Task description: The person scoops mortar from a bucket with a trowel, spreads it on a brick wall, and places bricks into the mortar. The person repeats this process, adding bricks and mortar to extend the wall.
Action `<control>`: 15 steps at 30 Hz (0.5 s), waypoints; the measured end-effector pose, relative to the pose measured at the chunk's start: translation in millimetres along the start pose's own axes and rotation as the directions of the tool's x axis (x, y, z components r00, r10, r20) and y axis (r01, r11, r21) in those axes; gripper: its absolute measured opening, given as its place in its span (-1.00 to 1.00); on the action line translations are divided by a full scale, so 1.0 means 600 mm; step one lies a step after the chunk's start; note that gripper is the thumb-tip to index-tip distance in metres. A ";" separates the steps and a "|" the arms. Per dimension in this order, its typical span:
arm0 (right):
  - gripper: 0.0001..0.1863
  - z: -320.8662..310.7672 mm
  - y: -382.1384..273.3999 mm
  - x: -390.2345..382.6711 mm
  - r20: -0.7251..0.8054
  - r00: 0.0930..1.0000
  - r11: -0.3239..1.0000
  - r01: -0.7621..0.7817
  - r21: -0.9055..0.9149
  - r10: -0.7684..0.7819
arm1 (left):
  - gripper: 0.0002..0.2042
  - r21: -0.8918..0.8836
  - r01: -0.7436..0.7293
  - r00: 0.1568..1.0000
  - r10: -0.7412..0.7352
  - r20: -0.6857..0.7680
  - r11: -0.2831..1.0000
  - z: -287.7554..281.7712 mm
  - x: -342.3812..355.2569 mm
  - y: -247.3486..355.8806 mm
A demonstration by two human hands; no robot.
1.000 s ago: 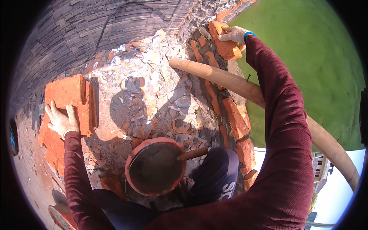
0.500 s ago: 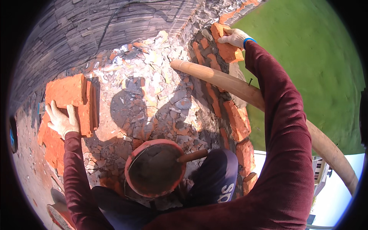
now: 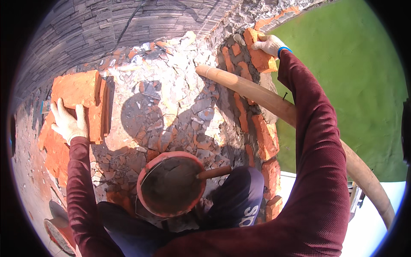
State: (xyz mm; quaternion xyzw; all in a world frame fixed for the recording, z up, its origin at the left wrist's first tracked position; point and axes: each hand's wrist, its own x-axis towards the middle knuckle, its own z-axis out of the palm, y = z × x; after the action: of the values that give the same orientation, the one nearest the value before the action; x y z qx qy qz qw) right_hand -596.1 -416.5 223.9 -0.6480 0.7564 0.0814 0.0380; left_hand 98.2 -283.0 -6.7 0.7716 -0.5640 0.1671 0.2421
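Observation:
My left hand (image 3: 69, 122), in a pale knit glove, lies on a stack of orange bricks (image 3: 77, 88) at the left. Its fingers are spread over the bricks. Far to the right, my right hand (image 3: 268, 44), gloved and with a blue band at the wrist, grips an orange brick (image 3: 259, 55). That brick sits at the far end of a low wall edge, and the fingertips press on its upper face. Between my knees stands a round reddish bucket (image 3: 141, 188) of grey mortar, with the wooden handle (image 3: 215, 172) of a tool sticking out of it.
A bamboo pole (image 3: 244, 88) with a nail (image 3: 285, 96) slants under my right arm. Several bricks (image 3: 266, 137) line the right edge, beside a green surface (image 3: 342, 85). Rubble (image 3: 171, 103) covers the floor before a grey stone-clad wall (image 3: 85, 38). A second container (image 3: 62, 234) stands lower left.
The view has shifted slightly. My right hand stays on the brick at the wall, and my left hand stays spread on the stack.

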 end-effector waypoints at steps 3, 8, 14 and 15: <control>-0.05 -0.009 -0.020 -0.017 0.044 0.999 1.000 -0.009 0.029 0.008 | -0.24 -0.025 -0.003 1.000 0.003 -0.012 1.000 -0.004 -0.001 0.002; -0.04 -0.012 -0.026 -0.021 0.069 0.996 0.996 -0.069 0.060 0.064 | -0.25 -0.064 0.002 1.000 -0.004 -0.029 0.998 -0.004 -0.004 0.001; -0.28 -0.027 -0.042 -0.026 0.130 0.989 0.997 -0.059 -0.048 0.064 | -0.26 -0.052 0.016 1.000 -0.016 -0.007 0.999 -0.010 -0.002 0.007; -0.07 -0.031 -0.058 -0.016 0.160 0.987 0.936 0.027 -0.350 0.031 | -0.25 -0.034 0.023 1.000 -0.023 0.001 0.999 -0.015 0.000 0.007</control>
State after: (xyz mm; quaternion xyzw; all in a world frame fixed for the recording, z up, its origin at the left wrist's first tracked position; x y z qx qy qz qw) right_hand -559.5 -415.3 241.0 -0.6347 0.7247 0.2679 -0.0167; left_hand 94.2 -279.0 1.2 0.7739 -0.5580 0.1544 0.2566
